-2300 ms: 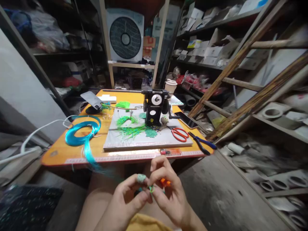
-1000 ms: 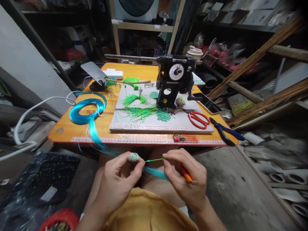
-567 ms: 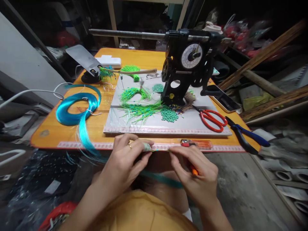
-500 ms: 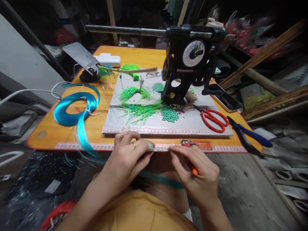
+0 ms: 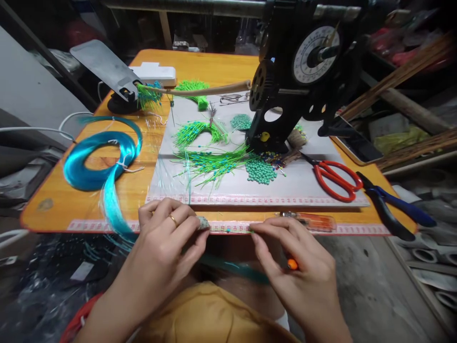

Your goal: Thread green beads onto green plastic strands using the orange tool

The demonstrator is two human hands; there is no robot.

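My left hand [image 5: 164,238], with a ring and a pale wrapping on one fingertip, pinches one end of a thin strand at the table's front edge. The other end, with a bit of green, sits between thumb and forefinger of my right hand [image 5: 300,257]. Between them the strand runs along a pink measuring tape [image 5: 357,228], and a small blue bead [image 5: 228,230] shows on it. An orange tip [image 5: 293,264] of something mostly hidden sticks out under my right hand's curled fingers. Just behind that hand lies a transparent orange lighter [image 5: 319,222].
A pale board [image 5: 228,193] carries green beaded strands [image 5: 214,164], turquoise beads [image 5: 260,170] and a black geared machine [image 5: 271,109]. Red-handled scissors [image 5: 337,180] and blue-handled pliers [image 5: 396,205] lie right. A blue fibre coil [image 5: 96,162] lies left.
My view has moved closer to the table. The gap between my hands has widened, and more of the strand with its blue bead shows between them. Both hands keep their pinch.
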